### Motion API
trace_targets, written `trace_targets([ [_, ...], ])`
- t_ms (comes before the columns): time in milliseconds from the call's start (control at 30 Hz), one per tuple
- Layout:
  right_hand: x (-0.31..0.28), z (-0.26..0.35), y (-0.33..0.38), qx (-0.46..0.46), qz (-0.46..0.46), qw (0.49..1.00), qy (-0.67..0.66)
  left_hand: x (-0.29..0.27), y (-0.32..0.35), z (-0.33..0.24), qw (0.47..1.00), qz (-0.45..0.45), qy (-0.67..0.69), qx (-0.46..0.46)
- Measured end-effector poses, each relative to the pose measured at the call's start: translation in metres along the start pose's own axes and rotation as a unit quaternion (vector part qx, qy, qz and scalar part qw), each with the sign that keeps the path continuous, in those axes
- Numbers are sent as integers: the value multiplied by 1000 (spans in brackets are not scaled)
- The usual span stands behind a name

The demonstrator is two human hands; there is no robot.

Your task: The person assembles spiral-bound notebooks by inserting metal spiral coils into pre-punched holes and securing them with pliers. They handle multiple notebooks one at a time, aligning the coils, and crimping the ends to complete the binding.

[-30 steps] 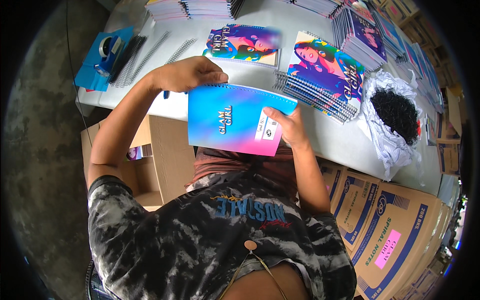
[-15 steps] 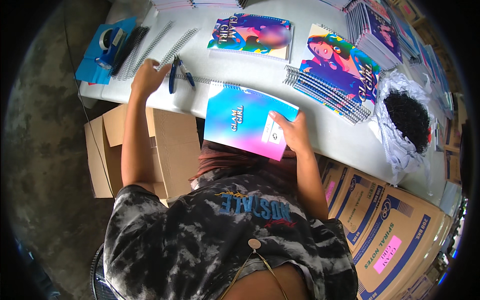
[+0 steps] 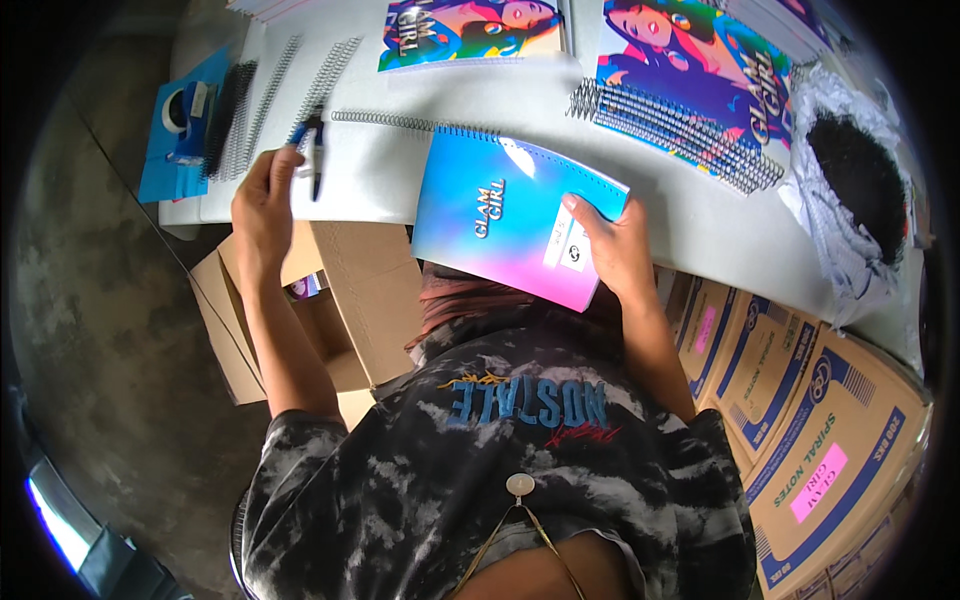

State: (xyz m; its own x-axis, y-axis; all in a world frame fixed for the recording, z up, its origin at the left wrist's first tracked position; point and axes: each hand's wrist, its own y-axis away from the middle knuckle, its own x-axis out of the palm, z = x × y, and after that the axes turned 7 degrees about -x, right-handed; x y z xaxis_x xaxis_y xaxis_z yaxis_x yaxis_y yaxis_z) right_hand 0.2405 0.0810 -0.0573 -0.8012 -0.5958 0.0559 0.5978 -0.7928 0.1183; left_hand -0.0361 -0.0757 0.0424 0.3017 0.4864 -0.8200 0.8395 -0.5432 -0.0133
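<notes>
Left hand (image 3: 264, 200) moved onto pliers (image 3: 317, 155), now gripping them; right hand (image 3: 617, 243) grips blue-pink notebook (image 3: 490, 235), wire coil (image 3: 385, 119) jutting left

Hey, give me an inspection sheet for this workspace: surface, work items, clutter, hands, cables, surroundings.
Surface: white table, brightly lit.
Work items: blue-and-pink notebook; metal coil, apparently part-threaded through its punched edge; blue-handled pliers.
Clutter: loose coils and tape dispenser at left; illustrated notebooks at the back; black tangle in white wrapping at right.
Hands: left hand at the pliers, exact grip unclear; right hand grips the notebook's right side, thumb on top.
Cables: thin dark line at far left, possibly a cord.
Surroundings: open cardboard box below the table; cartons at right; grey floor.
</notes>
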Motion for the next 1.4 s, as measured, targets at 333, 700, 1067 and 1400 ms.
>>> trace_targets([
  [333, 0, -2, 4, -25, 0, 1000, 2, 54, 56, -86, 967, 75, -186, 159],
  [700, -24, -29, -12, 22, -64, 998, 17, 112, 46, -87, 958, 30, -147, 244],
  [1067, 2, -23, -4, -64, -27, 992, 109, 49, 36, -110, 939, 276, -72, 192],
  [1400, 4, -27, -5, -69, -40, 997, -1, 57, 10, -90, 894, 397, 87, 190],
])
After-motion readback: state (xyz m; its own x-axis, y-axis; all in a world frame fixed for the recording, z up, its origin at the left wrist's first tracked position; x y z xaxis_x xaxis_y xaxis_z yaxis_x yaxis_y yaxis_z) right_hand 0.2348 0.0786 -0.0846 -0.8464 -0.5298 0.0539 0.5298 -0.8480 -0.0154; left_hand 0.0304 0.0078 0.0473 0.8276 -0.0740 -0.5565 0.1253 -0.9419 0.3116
